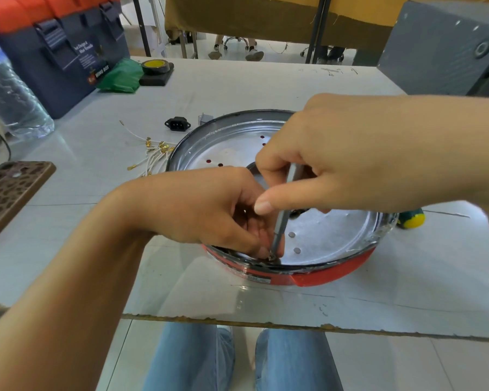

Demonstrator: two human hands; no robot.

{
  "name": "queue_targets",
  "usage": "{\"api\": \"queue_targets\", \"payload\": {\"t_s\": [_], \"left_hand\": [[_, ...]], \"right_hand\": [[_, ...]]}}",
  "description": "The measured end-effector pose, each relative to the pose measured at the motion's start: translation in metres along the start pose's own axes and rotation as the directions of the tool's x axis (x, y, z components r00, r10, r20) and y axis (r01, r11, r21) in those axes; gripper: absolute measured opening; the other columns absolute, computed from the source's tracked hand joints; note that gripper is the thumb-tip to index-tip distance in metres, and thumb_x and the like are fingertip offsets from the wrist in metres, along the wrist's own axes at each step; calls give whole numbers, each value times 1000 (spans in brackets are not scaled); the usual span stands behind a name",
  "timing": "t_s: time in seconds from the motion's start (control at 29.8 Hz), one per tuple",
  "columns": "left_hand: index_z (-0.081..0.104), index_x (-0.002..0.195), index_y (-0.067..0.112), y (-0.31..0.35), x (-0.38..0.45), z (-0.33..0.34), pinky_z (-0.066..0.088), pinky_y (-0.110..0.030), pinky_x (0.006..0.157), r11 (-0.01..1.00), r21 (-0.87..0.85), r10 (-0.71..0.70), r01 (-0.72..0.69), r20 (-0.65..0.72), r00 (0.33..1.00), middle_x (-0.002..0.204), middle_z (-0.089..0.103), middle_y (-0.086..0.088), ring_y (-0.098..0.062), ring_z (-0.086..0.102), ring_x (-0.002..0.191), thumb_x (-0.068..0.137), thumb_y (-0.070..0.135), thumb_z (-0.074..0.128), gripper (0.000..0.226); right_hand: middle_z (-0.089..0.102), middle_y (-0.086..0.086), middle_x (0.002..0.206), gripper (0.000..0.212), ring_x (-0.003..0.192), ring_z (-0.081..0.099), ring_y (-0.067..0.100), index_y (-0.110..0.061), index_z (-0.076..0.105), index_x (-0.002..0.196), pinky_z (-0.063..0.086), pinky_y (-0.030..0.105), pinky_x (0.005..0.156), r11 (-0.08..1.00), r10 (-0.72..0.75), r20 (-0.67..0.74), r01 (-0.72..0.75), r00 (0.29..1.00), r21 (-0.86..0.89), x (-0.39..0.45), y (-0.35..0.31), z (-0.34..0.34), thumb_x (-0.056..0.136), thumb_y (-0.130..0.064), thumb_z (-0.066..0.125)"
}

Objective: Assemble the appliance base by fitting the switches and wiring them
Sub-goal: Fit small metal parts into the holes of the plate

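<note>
A round appliance base point(331, 244) with a shiny metal inside and a red outer wall lies on the white table. My right hand point(331, 165) grips a grey screwdriver shaft point(280, 224) whose tip stands on a small screw at the near inner wall. My left hand point(209, 210) reaches into the base and pinches the small part at the screwdriver tip; the part itself is mostly hidden by my fingers. A bundle of white wires point(153, 156) with gold terminals lies left of the base. A black power socket point(177, 124) sits behind them.
A phone in a patterned case point(12, 190) lies at the left. A dark toolbox point(60, 52), green cloth point(122, 76) and tape roll point(156, 66) stand at the back left, a grey box point(446, 49) at the back right. A green-yellow tool handle point(411, 218) peeks out right of the base.
</note>
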State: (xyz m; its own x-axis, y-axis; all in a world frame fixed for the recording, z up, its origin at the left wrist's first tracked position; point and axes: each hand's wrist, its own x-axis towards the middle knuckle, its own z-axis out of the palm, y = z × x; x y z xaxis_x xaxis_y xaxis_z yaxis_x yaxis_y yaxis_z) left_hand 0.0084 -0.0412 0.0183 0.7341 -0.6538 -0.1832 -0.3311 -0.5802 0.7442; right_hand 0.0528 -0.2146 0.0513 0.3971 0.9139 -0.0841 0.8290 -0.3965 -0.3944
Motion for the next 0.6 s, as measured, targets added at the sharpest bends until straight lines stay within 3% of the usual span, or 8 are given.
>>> {"api": "queue_targets", "payload": {"t_s": [0.13, 0.27, 0.37, 0.44, 0.54, 0.6], "left_hand": [[74, 88, 17, 0, 0, 1, 48, -15, 62, 1000, 23, -19, 19, 0, 1000, 69, 64, 10, -2, 57, 63, 79, 8, 72, 13], [74, 87, 24, 1, 0, 0, 51, -31, 67, 998, 55, -9, 9, 2, 1000, 73, 68, 5, -20, 61, 69, 81, 9, 70, 17], [74, 89, 24, 1, 1, -1, 50, -39, 68, 997, 71, -9, 9, 5, 1000, 78, 70, -2, -26, 63, 72, 81, 10, 68, 17], [74, 93, 26, 3, 1, -1, 51, -35, 65, 998, 60, -11, 10, 6, 1000, 76, 70, 1, -20, 63, 69, 81, 9, 69, 21], [70, 85, 34, 5, -1, 0, 43, -10, 52, 999, 41, 15, -14, -11, 1000, 61, 64, 16, 0, 56, 55, 80, 7, 69, 27], [68, 74, 39, 5, -1, 1, 41, -9, 51, 999, 47, 28, -25, -49, 998, 59, 62, 11, 0, 54, 52, 80, 8, 70, 32]], "right_hand": [[65, -28, 67, 11, 57, 63, -8, -47, 55, 77, 51, 23, 47, 996, -37, -2, 37, 999, 85, 0, 3, -4, 76, -56, 62], [66, -20, 65, 9, 56, 62, -1, -41, 61, 78, 52, 26, 55, 984, -11, -59, 21, 998, 174, -5, 1, -4, 77, -42, 70], [65, -24, 65, 14, 58, 62, -4, -35, 59, 73, 52, 24, 56, 994, -5, -23, 8, 1000, 112, -6, -1, -7, 80, -42, 69], [65, -24, 64, 15, 58, 62, -4, -35, 58, 72, 52, 24, 57, 996, 0, -15, 2, 1000, 94, -5, -3, -10, 81, -42, 69], [65, -24, 64, 15, 59, 63, -4, -34, 58, 72, 52, 24, 57, 995, 15, -20, -13, 1000, 94, -6, -4, -8, 81, -41, 69], [65, -24, 64, 15, 58, 63, -4, -35, 58, 72, 52, 24, 57, 994, 21, -16, -20, 1000, 105, -6, -6, -9, 81, -41, 69]]}}
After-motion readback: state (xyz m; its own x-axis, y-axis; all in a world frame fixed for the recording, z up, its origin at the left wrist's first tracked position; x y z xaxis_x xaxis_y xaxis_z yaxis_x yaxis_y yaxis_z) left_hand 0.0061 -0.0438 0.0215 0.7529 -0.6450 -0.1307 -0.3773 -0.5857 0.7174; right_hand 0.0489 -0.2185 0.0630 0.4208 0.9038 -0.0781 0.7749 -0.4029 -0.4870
